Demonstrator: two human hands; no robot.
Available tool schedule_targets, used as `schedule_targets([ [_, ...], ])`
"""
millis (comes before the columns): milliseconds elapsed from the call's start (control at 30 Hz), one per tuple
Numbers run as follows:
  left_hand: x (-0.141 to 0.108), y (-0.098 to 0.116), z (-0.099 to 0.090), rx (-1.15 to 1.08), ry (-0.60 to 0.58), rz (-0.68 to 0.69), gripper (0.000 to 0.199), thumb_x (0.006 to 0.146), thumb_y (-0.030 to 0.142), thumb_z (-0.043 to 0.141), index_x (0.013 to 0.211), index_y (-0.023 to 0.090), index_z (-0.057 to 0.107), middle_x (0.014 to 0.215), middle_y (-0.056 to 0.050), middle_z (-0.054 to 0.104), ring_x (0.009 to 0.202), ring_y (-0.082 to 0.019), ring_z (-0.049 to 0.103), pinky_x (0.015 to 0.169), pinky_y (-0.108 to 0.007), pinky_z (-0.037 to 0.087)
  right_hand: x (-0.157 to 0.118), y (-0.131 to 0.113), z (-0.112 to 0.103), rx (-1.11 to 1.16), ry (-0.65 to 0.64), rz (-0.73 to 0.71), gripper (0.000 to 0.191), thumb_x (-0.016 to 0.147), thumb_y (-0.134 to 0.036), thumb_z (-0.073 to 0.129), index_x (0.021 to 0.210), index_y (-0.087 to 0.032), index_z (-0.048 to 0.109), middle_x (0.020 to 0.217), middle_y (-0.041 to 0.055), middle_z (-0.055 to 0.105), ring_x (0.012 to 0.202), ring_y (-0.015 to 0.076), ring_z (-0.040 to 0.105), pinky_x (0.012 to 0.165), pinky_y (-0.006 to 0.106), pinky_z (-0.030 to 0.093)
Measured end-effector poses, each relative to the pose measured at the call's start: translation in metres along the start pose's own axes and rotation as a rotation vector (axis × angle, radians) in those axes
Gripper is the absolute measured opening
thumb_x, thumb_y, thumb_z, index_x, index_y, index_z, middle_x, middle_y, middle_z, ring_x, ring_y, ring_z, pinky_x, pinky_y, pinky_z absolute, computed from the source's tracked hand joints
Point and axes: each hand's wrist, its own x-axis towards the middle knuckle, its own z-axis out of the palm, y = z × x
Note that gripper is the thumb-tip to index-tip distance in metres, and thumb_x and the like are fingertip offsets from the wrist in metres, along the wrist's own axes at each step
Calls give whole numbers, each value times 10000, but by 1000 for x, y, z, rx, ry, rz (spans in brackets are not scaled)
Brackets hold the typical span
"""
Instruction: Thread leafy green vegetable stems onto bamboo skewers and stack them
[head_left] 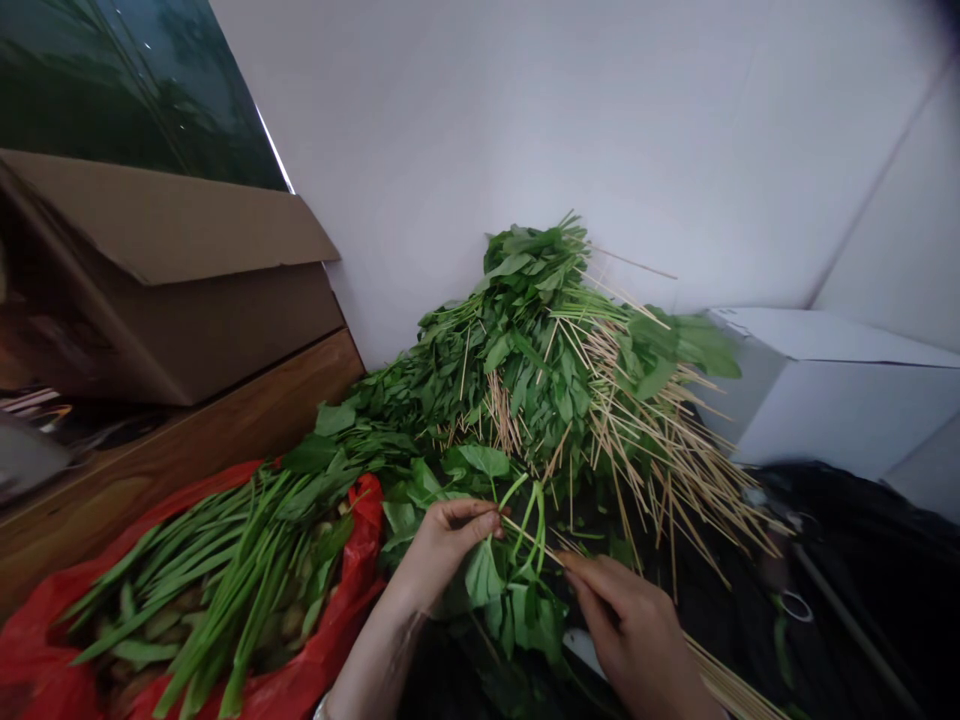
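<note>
Near the bottom centre, my left hand pinches green leafy stems close to the tip of a thin wooden skewer. My right hand is closed on the other part of that skewer, just to the right of the stems. The stems bend in a loop around the skewer, and their broad leaves hang below, between my hands. Behind them rises a big heap of leafy greens on many skewers, whose bare ends point mostly to the right and down.
A red plastic bag with long green stalks stands at the lower left. Above it, an open cardboard box rests on a wooden surface. At the right are a white box and black plastic. More skewers lie beside my right hand.
</note>
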Motion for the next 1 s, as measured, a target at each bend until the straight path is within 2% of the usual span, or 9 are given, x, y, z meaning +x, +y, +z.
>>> schedule_targets([
  [300,0,-3,0,34,24,13,264,633,396,796,731,152,762,658,-33,699,647,-150,601,713,-270,471,-2,1,2,-22,2,-2,256,943,-205,428,1070,-217,649,886,53,709,791,168,686,717,260,537],
  [533,0,-6,1,5,37,-60,342,530,429,844,688,147,734,636,-30,696,611,-148,601,672,-272,469,-4,1,4,-79,45,-35,275,952,-263,414,1039,-213,669,884,67,725,786,184,697,737,280,560],
  [667,0,-10,0,-57,14,-63,372,542,414,846,771,152,714,665,-16,690,636,-140,606,684,-258,460,-3,2,5,-60,41,-31,275,950,-260,417,1038,-208,672,866,63,725,776,180,695,714,273,561],
  [800,0,-12,-2,-67,49,-49,320,534,390,851,687,152,701,662,-1,665,640,-120,572,686,-234,437,-4,2,4,-56,22,-37,270,943,-228,416,1024,-208,673,882,60,723,790,180,688,714,282,555],
  [1000,1,-13,0,-11,-11,-108,301,540,381,843,675,144,715,660,-13,664,625,-130,568,668,-245,435,-7,4,7,-89,7,-18,280,929,-207,409,1036,-206,668,841,56,715,748,182,683,697,291,553],
])
